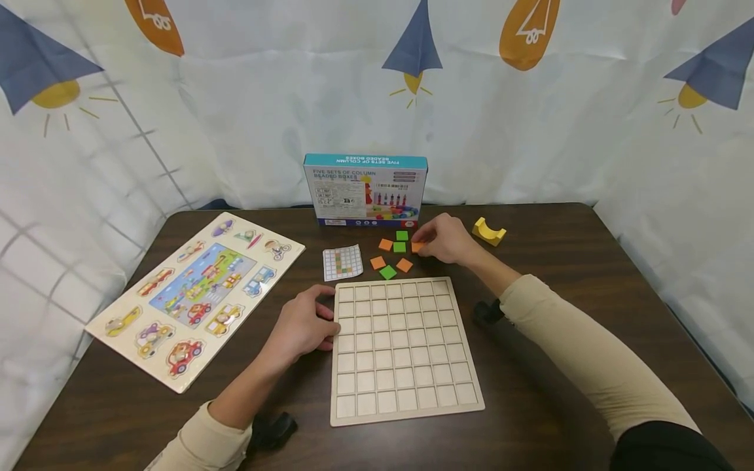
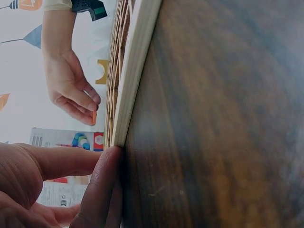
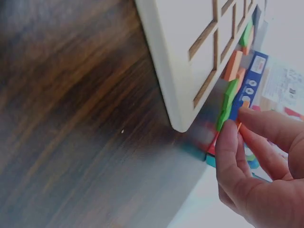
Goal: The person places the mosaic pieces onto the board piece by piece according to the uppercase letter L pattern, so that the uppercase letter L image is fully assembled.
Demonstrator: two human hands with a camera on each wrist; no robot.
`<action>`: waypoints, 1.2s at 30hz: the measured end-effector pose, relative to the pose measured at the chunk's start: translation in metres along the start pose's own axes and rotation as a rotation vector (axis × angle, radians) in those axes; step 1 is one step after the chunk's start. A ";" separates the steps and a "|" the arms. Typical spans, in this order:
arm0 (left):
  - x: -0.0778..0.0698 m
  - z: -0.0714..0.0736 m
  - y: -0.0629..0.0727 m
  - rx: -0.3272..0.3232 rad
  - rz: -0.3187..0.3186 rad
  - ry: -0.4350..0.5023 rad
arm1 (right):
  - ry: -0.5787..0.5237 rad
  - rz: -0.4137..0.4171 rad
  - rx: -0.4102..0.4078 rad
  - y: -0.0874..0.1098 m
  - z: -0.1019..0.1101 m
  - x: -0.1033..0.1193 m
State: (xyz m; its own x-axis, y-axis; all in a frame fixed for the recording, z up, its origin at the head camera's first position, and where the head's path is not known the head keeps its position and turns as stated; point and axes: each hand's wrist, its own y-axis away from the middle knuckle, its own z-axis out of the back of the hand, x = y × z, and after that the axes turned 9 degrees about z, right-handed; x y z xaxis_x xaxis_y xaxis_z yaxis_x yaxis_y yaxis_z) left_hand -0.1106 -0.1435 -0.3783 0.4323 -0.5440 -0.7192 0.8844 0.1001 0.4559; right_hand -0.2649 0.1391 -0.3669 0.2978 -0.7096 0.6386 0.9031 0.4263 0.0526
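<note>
At ten o'clock from the wooden grid board point(image 1: 402, 339) lies a picture puzzle point(image 1: 200, 288). The left hand point(image 1: 300, 327), its fingers a little spread, touches the board's edge at nine o'clock. A small card point(image 1: 343, 263) with coloured squares lies at eleven o'clock. The board itself carries no tile yet, so the work seems only at its beginning. At twelve o'clock, three green tiles point(image 1: 387, 272) and three orange tiles point(image 1: 377, 263) lie loose. Near one o'clock, the right hand point(image 1: 446, 239) pinches one more orange tile point(image 1: 417, 247), also not placed.
</note>
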 end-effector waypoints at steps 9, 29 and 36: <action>0.000 0.001 0.000 0.008 0.002 0.002 | -0.073 0.018 0.001 0.019 0.000 0.010; 0.001 0.002 -0.001 0.014 -0.020 0.005 | -0.120 0.079 0.099 0.045 -0.025 0.037; 0.002 0.001 -0.002 0.015 -0.030 -0.004 | -0.130 0.101 0.135 0.049 -0.037 0.044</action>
State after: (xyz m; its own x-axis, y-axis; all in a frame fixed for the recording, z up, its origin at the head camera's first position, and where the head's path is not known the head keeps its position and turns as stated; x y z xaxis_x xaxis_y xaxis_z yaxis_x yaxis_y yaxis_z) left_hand -0.1120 -0.1455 -0.3802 0.4048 -0.5497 -0.7307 0.8942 0.0708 0.4421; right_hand -0.1958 0.1080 -0.3643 0.3341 -0.5852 0.7389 0.8183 0.5691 0.0808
